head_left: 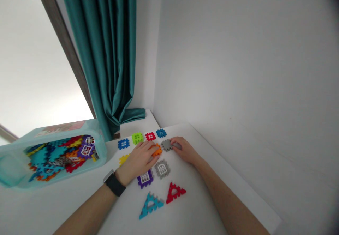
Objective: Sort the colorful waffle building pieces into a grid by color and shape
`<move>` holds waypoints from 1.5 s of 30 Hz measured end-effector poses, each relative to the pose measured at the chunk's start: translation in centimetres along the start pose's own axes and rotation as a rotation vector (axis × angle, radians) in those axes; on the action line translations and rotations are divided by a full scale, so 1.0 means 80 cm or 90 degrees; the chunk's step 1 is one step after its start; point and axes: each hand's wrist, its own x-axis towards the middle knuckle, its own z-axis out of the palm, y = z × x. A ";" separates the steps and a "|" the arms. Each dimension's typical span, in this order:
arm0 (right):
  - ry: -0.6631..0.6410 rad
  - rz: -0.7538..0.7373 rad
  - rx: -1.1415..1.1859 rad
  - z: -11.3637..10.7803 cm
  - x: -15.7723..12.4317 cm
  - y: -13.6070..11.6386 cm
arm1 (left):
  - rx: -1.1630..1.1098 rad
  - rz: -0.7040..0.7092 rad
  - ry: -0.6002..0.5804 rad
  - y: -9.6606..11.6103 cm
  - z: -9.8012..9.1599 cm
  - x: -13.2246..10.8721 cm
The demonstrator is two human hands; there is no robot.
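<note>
My left hand (140,158), with a black-strapped watch (113,184) on its wrist, has its fingers on an orange notched plastic building piece (157,150). My right hand (185,150) has its fingertips on a grey notched square piece (166,145) just beyond. Close in front lie a purple window piece (145,179) and a grey window piece (162,168). Along the far side sit blue (123,143), green (137,138), red (150,136) and blue (161,133) square pieces. A yellow piece (123,159) is partly hidden by my left hand.
Red (175,192) and teal (150,205) triangular pieces lie nearest me on the white table (197,206). At left, a tipped pale teal plastic tub (102,146) holds many mixed pieces. A white wall (225,69) runs along the right, and a teal curtain (106,51) hangs behind.
</note>
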 end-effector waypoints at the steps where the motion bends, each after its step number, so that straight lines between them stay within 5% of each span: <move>1: -0.006 -0.002 -0.003 0.000 0.000 0.001 | 0.002 -0.002 -0.002 0.000 0.000 -0.001; 45: -0.027 0.018 -0.034 -0.001 -0.001 -0.001 | 0.020 -0.021 0.005 -0.003 -0.002 -0.002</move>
